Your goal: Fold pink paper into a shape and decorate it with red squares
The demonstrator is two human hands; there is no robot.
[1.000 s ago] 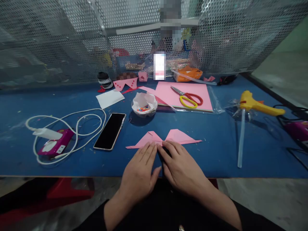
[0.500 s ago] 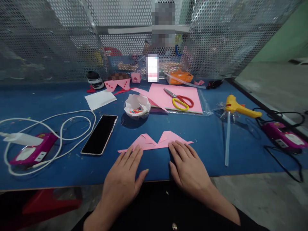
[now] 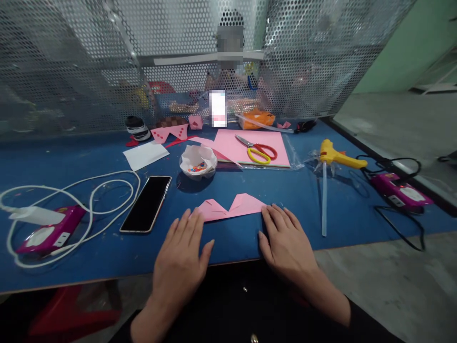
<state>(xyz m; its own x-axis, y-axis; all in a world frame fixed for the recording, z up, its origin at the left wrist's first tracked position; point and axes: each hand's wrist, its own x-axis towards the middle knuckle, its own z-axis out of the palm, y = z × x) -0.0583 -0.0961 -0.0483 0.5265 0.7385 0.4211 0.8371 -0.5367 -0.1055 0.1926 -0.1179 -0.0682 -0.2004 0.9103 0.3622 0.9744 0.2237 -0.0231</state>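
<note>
Both hands lie flat with fingers spread on a blue table (image 3: 71, 157), pinching nothing: left hand (image 3: 182, 252) at the 9 o'clock tip of a folded pink paper (image 3: 228, 208), right hand (image 3: 285, 243) at its 3 o'clock tip, apparently pressing it down. Black phone (image 3: 146, 204) lies near, at 9 o'clock; scissors (image 3: 259, 148) rest on a pink sheet (image 3: 250, 145) at 12 o'clock; a yellow glue gun (image 3: 337, 156) sits toward 2 o'clock.

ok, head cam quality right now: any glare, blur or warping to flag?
Head view: wide-angle bowing at the table edge; hands and pink folded paper sharp; soft overhead light, faint shadow under the bowl; mild sheen on the phone; things behind the mesh screen hazy.
</note>
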